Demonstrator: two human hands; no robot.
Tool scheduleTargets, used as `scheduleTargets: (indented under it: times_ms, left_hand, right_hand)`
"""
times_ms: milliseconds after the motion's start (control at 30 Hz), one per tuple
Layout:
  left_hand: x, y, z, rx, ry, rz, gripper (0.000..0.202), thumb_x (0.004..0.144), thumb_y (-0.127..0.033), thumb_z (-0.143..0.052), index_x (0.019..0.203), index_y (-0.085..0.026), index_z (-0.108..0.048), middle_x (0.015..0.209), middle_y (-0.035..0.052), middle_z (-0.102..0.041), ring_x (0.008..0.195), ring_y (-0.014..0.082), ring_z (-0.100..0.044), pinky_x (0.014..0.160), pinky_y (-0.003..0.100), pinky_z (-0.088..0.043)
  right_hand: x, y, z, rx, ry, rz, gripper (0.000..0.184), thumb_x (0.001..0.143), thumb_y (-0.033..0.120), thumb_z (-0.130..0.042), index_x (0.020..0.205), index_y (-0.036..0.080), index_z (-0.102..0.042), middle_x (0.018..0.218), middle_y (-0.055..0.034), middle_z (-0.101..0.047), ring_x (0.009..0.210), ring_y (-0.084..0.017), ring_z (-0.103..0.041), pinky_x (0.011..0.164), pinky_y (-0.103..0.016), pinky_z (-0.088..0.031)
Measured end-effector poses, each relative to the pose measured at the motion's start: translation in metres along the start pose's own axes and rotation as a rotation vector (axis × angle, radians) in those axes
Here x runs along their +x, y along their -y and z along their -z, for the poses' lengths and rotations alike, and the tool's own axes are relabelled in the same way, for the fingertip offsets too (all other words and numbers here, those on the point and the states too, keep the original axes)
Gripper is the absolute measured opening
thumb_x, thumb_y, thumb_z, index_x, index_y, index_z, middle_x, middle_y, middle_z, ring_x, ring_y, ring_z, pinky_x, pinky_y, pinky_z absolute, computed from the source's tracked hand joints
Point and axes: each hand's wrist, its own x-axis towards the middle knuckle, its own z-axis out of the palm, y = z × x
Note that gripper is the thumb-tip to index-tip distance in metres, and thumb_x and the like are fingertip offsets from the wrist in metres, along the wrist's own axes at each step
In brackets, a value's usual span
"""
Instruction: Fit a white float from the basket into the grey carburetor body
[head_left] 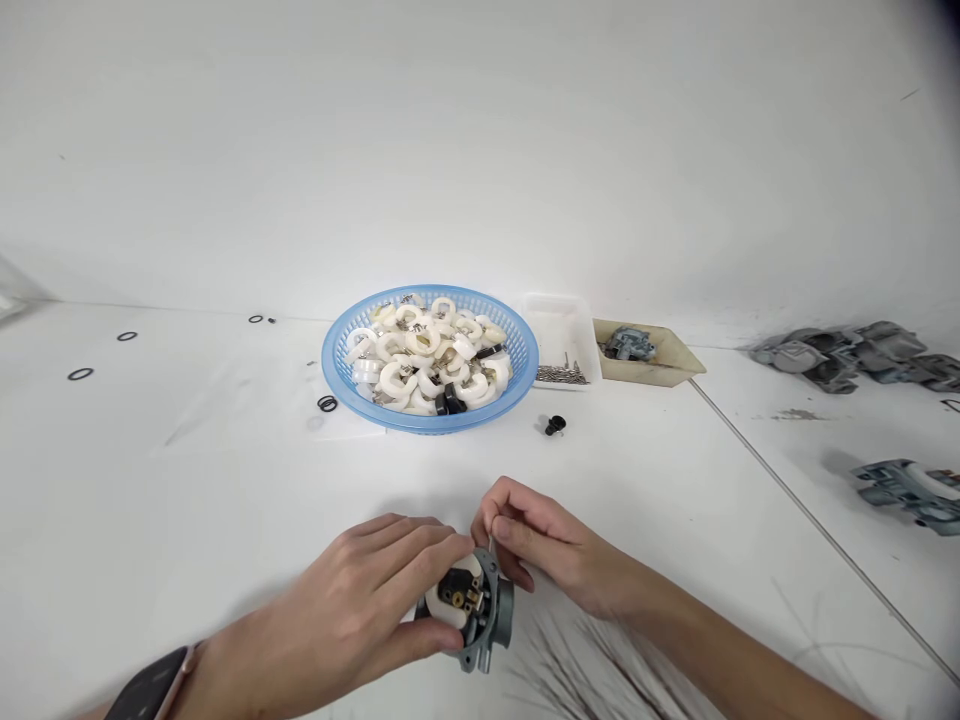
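My left hand [397, 585] is wrapped round a grey metal carburetor body [504, 612], thumb in front and fingers over the top. A white C-shaped float [448, 605] sits in the open side of the body, around a black and brass centre. At the upper edge of the carburetor, my right hand [536, 540] has thumb and forefinger pinched together. A thin, light pin [492, 543] shows just below those fingertips, its upper end hidden by them. My left palm covers the carburetor's left side.
Beyond my hands stands a blue basket [334, 375] of white and black floats. Beside it are a white tray [559, 315] of small pins and a beige tray [675, 360] holding a carburetor. More carburetor bodies [817, 355] lie right, black rings [81, 374] left, a black part [555, 425] centrally.
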Motion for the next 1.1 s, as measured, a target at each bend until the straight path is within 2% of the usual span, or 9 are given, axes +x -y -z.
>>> scheduleTargets:
  times_ms: [100, 300, 500, 667, 900, 1100]
  left_hand:
    - [0.000, -0.001, 0.000, 0.010, 0.020, -0.026, 0.046, 0.118, -0.053, -0.036, 0.146, -0.021, -0.051, 0.116, 0.0067, -0.082, 0.103, 0.0238, -0.082, 0.087, 0.033, -0.069]
    - [-0.004, -0.001, -0.006, 0.009, 0.011, 0.067, 0.043, 0.119, -0.052, -0.033, 0.144, -0.022, -0.051, 0.118, 0.0070, -0.081, 0.101, 0.0255, -0.081, 0.083, 0.035, -0.069]
    - [-0.007, -0.006, -0.009, -0.017, 0.058, 0.100, 0.042, 0.117, -0.052, -0.040, 0.148, -0.024, -0.048, 0.126, 0.0068, -0.078, 0.111, 0.0250, -0.078, 0.091, 0.036, -0.068]
    - [-0.003, -0.013, -0.012, -0.010, -0.049, 0.145, 0.039, 0.117, -0.053, -0.040, 0.140, -0.027, -0.055, 0.127, 0.0063, -0.078, 0.112, 0.0247, -0.078, 0.091, 0.034, -0.069]
    - [0.001, -0.018, -0.014, -0.095, -0.121, 0.190, 0.035, 0.111, -0.055, -0.053, 0.132, -0.029, -0.064, 0.122, 0.0066, -0.079, 0.107, 0.0269, -0.080, 0.088, 0.033, -0.071]
    - [0.002, -0.016, -0.012, -0.180, -0.062, 0.211, 0.031, 0.105, -0.045, -0.065, 0.131, -0.029, -0.065, 0.122, 0.0047, -0.079, 0.105, 0.0257, -0.080, 0.089, 0.033, -0.070]
  right_hand:
    - [0.001, 0.004, 0.004, -0.019, -0.034, 0.033, 0.042, 0.105, 0.064, -0.063, 0.100, 0.023, -0.056, 0.098, 0.0002, -0.063, 0.067, -0.011, -0.049, 0.066, -0.030, -0.039]
    - [0.001, 0.004, 0.007, -0.121, -0.054, -0.006, 0.041, 0.102, 0.063, -0.067, 0.099, 0.022, -0.062, 0.089, 0.0018, -0.057, 0.073, -0.013, -0.047, 0.069, -0.030, -0.038]
    - [0.002, 0.002, 0.006, -0.125, -0.073, -0.023, 0.042, 0.101, 0.064, -0.068, 0.096, 0.022, -0.062, 0.081, 0.0039, -0.053, 0.072, -0.014, -0.047, 0.069, -0.031, -0.039]
    - [0.004, 0.002, 0.005, -0.127, -0.090, -0.029, 0.045, 0.099, 0.066, -0.070, 0.097, 0.022, -0.063, 0.077, 0.0047, -0.052, 0.070, -0.014, -0.049, 0.067, -0.031, -0.040]
    - [0.002, 0.005, 0.008, -0.135, -0.079, 0.004, 0.040, 0.101, 0.061, -0.066, 0.095, 0.023, -0.062, 0.085, 0.0021, -0.055, 0.073, -0.015, -0.049, 0.071, -0.033, -0.041]
    - [-0.005, 0.013, 0.004, -0.198, -0.039, 0.079, 0.027, 0.104, 0.047, -0.063, 0.091, 0.024, -0.059, 0.097, 0.0002, -0.053, 0.078, -0.016, -0.044, 0.071, -0.033, -0.038]
